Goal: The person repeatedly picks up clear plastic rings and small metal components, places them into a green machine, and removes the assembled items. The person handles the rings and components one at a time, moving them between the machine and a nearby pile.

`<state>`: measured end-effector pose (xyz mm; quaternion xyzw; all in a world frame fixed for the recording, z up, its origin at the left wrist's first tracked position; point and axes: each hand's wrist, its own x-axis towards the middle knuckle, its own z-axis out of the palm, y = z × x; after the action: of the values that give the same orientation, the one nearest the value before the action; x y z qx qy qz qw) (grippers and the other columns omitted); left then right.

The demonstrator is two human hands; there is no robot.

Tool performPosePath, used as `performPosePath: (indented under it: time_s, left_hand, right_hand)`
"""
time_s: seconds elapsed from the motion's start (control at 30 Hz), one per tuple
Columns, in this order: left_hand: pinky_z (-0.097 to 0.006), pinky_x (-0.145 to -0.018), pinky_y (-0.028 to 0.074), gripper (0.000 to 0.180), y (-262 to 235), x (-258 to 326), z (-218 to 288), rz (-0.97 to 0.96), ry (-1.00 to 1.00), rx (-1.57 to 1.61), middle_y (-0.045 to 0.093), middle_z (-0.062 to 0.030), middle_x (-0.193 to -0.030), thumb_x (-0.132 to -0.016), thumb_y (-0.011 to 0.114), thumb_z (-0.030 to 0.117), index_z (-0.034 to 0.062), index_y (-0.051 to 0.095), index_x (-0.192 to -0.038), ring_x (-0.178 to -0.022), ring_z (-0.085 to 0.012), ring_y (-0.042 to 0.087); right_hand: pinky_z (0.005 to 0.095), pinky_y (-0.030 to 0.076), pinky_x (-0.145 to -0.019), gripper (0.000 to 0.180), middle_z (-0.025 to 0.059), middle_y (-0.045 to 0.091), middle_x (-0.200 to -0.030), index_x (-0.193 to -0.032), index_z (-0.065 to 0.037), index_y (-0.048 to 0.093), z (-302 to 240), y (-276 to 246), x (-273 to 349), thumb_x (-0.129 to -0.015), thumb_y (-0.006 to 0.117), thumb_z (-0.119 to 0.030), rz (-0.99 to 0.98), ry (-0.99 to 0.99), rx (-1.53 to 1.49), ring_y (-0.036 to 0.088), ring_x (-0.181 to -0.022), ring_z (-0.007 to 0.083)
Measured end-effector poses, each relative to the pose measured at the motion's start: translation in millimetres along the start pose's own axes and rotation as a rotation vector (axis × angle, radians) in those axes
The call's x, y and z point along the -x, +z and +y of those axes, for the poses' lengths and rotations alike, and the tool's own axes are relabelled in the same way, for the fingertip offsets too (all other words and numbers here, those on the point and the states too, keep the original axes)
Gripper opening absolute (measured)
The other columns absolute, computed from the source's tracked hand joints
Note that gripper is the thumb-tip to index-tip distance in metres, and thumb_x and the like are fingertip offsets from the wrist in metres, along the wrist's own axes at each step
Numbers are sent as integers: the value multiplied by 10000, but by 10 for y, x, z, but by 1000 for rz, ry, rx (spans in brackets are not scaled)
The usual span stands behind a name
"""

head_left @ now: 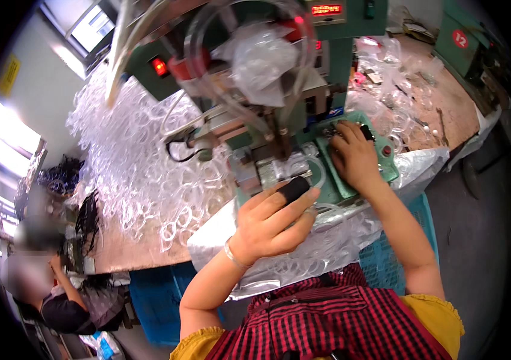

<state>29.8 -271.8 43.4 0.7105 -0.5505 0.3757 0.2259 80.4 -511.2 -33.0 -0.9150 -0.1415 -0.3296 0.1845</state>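
Note:
My left hand [276, 222] is in front of the machine's metal fixture [276, 171], fingers stretched out and slightly apart, with a black cover [294, 190] on one digit. Beside its fingertips a clear plastic tube [319, 174] curves out of the fixture; I see no firm hold on it. To the right, my right hand [354, 153] reaches over a green tray [343, 186]. Its fingers bend down at the tray's far end among small dark and shiny parts [329, 130]. What lies under those fingertips is hidden.
A green machine [339, 72] with red lit displays and a hanging plastic bag [264, 60] rises in front. Clear tube loops [141, 156] heap on the left. Bags and scraps cover the right table [456, 114]. Blue crates [162, 300] stand below; another person [66, 306] sits far left.

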Motion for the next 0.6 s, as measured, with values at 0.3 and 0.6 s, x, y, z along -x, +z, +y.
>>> performPosePath:
  time_s: [0.3, 0.6]
  left_hand:
    - [-385, -872, 515, 70, -843, 898, 555, 190, -593, -359, 673, -162, -1025, -811, 637, 18, 2, 640, -880, -930, -299, 664]
    - [-428, -1028, 374, 207, -1163, 619, -876, -197, -620, -605, 577, -109, -1270, -728, 648, -28, 125, 729, -841, -1189, -349, 506]
  right_hand:
    - [323, 436, -926, 198, 117, 641, -1113, -1071, -2, 641, 119, -270, 380, -938, 543, -110, 123, 386, -343, 585, -1050, 215]
    - [231, 456, -845, 199, 79, 709, -987, -1030, -7, 710, -108, -61, -7, -887, 647, -130, 221, 668, -784, 625, -904, 118]
